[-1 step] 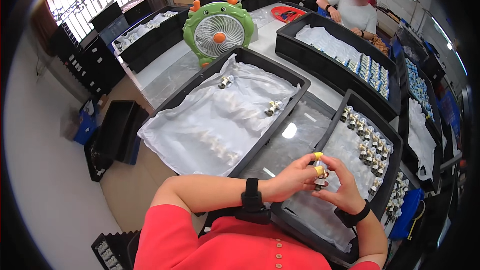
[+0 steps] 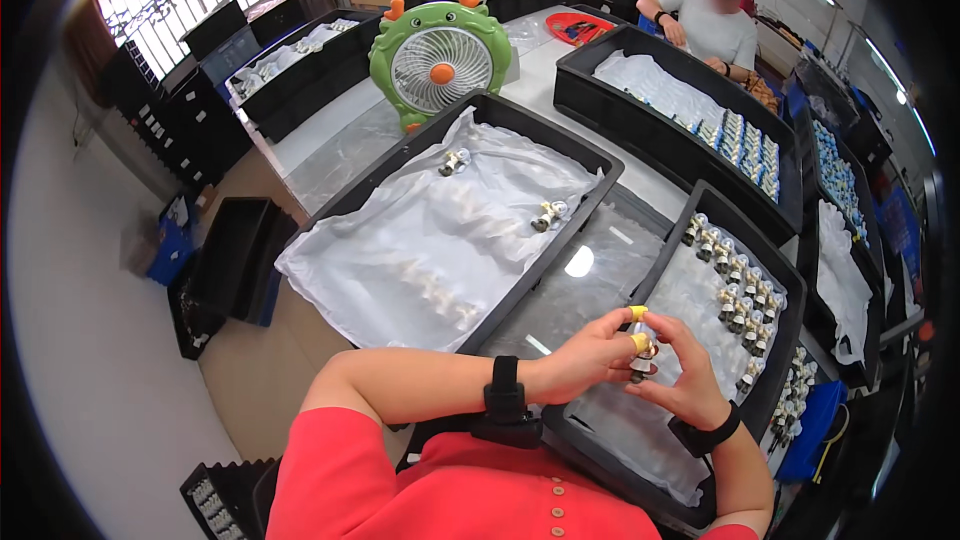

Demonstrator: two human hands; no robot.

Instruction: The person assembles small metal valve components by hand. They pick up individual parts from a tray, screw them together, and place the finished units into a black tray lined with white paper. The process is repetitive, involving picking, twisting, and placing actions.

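Between my two hands, above the near end of the right tray, is a small figurine (image 2: 643,364) in white, dark and gold. The fingers of my left hand (image 2: 590,352), with yellow covers on two fingertips, close on it from the left. My right hand (image 2: 690,382) grips it from the other side with thumb and forefinger. Fingers hide part of the figurine. Below lies a black tray (image 2: 655,275) lined with white sheeting, where several similar figurines (image 2: 738,312) stand in rows along the right side.
A larger lined black tray (image 2: 612,172) to the left holds two figurines (image 2: 549,215). Behind it stands a green fan (image 2: 440,60). Farther right, a tray (image 2: 690,165) has rows of blue-and-white pieces, with a co-worker (image 2: 705,25) behind it. Stacked black trays (image 2: 235,260) sit at left.
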